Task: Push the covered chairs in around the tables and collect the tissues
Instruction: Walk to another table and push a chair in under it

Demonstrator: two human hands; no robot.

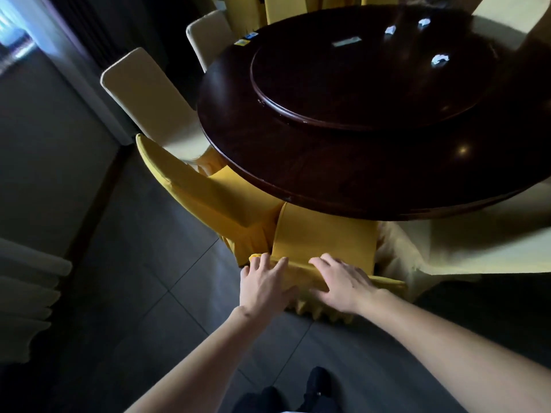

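yellow cloth covers the near chair [323,236], and we have both hands on the top of its back. our left hand [264,286] lies flat with the fingers spread, pressing on the left end of the backrest; our right hand [343,283] lies the same way on the right end, palm down, fingers loose and not curled round anything. neither hand clasps the cloth, they only rest against it. the chair's seat is tucked under the near edge of the dark round table [298,150], so the back stands just beside the rim. to its left a second yellow chair [208,198] sits turned at an angle, and farther left and far along the rim stand two cream chairs [149,99]. on the right a chair in pale cloth [465,242] touches the yellow one. the table carries a raised turntable [343,93], and on its far side lie three crumpled white tissues [439,59], well apart from our hands; a flat pale strip [346,42] near them may be a packet, though the dim light leaves us unsure. the floor [155,263] is dark tile.
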